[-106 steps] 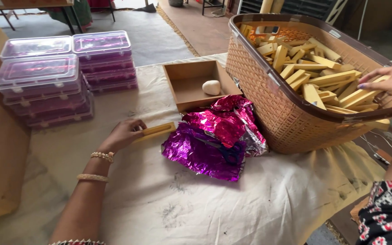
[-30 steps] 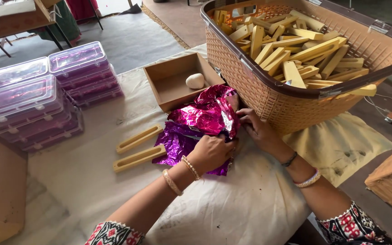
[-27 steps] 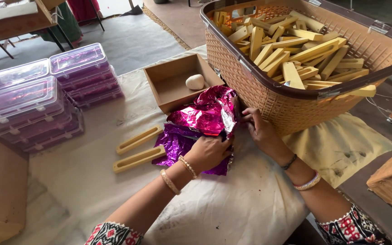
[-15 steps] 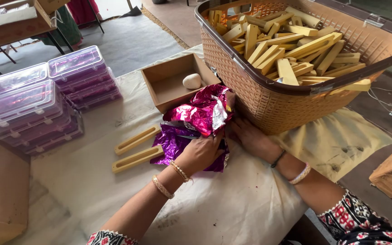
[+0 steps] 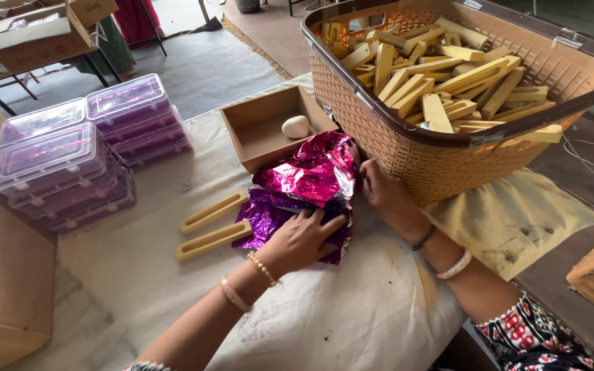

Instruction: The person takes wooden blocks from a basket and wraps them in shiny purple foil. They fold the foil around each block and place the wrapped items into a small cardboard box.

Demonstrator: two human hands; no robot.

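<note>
Pink foil sheets (image 5: 307, 182) under both hands

foil sheets (image 5: 307, 185): shiny magenta and purple
wooden bars (image 5: 212, 225): pale yellow
basket (image 5: 407, 148): tan weave, brown rim
stacked boxes (image 5: 70, 158): clear, purple inside
tablecloth (image 5: 352, 316): off-white

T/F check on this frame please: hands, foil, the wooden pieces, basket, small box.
1. Both hands, left hand and right hand, touch the pink foil. True.
2. The wicker basket is empty. False: it holds many wooden pieces.
3. Two slotted wooden pieces lie on the cloth left of the foil. True.
4. The small cardboard box holds a red ball. False: a whitish round lump lies in it.
5. The clear lidded boxes sit inside the basket. False: they are stacked on the table's left.
</note>
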